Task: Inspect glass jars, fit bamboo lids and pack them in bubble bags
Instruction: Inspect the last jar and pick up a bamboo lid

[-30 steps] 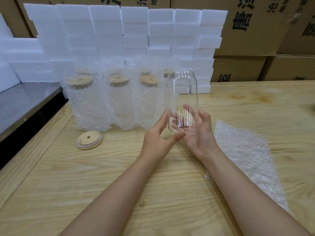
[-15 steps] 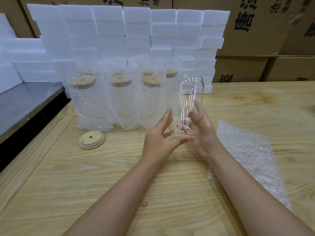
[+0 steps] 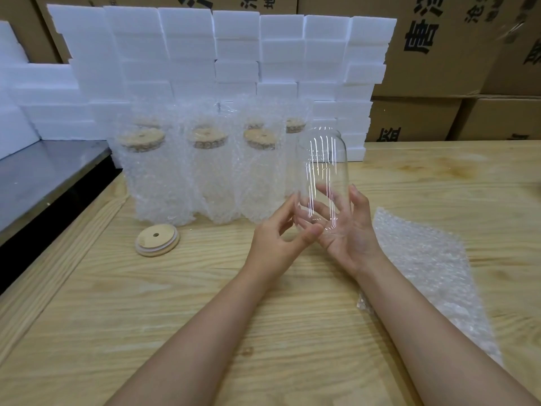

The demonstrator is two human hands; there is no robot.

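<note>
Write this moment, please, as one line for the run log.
step: inspect | glass jar: upright, no lid, held by both hands, left hand, right hand | bamboo lid: on table | bubble bag: flat, right

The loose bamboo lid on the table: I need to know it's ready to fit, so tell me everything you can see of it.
The bamboo lid is a round, pale wooden disc with a small hole near its middle. A lighter, narrower ring shows along its lower edge, possibly a seal. It lies flat on the wooden table, in front of the leftmost bagged jar and left of the left hand. Nothing but the table touches it; neither hand holds it.
</note>
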